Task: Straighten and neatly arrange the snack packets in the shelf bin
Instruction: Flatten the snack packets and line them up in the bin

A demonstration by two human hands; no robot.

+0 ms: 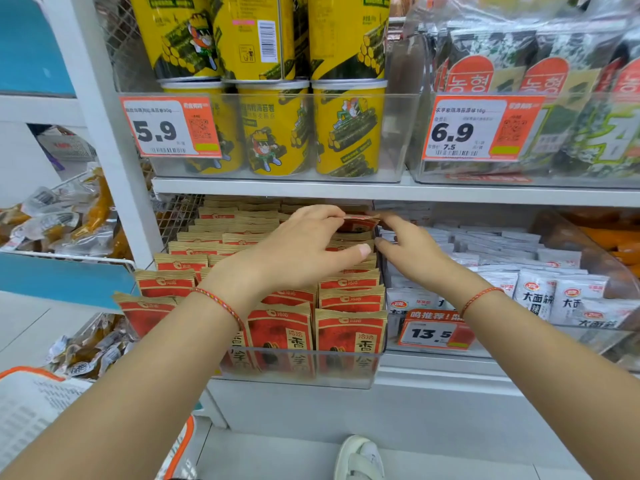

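Both hands reach into the far right of the clear bin (298, 370) on the lower shelf. The left hand (304, 251) and right hand (412, 251) meet on one red packet (360, 223), fingers pinched on its top edge from either side. Rows of red-and-tan packets (349, 327) stand upright, filling the bin; white packets (540, 289) sit just right.

You are in a shop: above your left hand (294, 251) hang orange price tags (171, 128), and stocked shelf bins (301, 365) of packaged snacks surround both hands.
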